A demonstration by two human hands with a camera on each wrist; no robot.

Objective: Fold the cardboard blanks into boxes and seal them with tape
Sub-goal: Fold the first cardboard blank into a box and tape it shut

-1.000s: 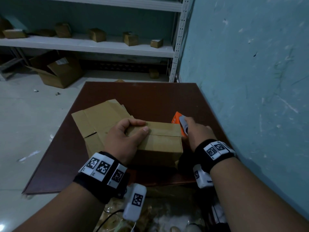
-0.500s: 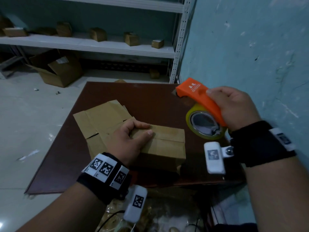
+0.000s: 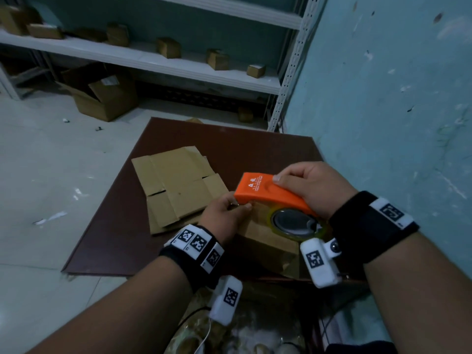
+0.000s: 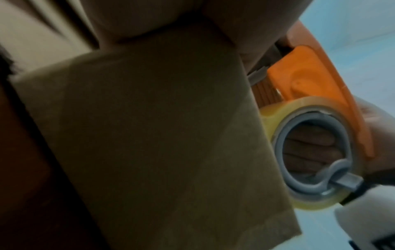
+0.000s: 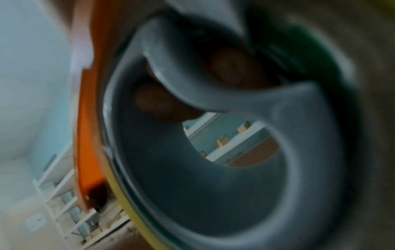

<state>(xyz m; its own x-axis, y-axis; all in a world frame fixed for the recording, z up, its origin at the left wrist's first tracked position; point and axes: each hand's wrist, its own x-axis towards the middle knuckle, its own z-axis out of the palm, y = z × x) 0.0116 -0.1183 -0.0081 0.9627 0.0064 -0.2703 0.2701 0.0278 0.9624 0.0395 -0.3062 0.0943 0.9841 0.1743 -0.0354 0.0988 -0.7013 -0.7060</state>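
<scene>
A folded cardboard box [image 3: 265, 244] stands at the near edge of the dark brown table [image 3: 102, 226]. My left hand [image 3: 224, 215] grips its top, thumb and fingers curled round the upper edge; the left wrist view shows the box [image 4: 160, 135] from close below. The fingertips meet right under the nose of the orange tape dispenser [image 3: 268, 192]; any tape end there is hidden. My right hand [image 3: 311, 185] grips the dispenser from above, holding it over the box top. Its yellowish tape roll [image 3: 296, 223] hangs below, its grey hub [image 5: 213, 186] filling the right wrist view.
Flat cardboard blanks [image 3: 176, 185] lie on the table left of and behind the box. A teal wall [image 3: 383, 111] runs close along the right. White shelves [image 3: 153, 60] with several small boxes stand behind, and an open carton [image 3: 102, 98] sits on the floor.
My right hand lifted the dispenser from beside the box, then brought it down over the box top. My left hand shifted right along the box toward the dispenser's nose.
</scene>
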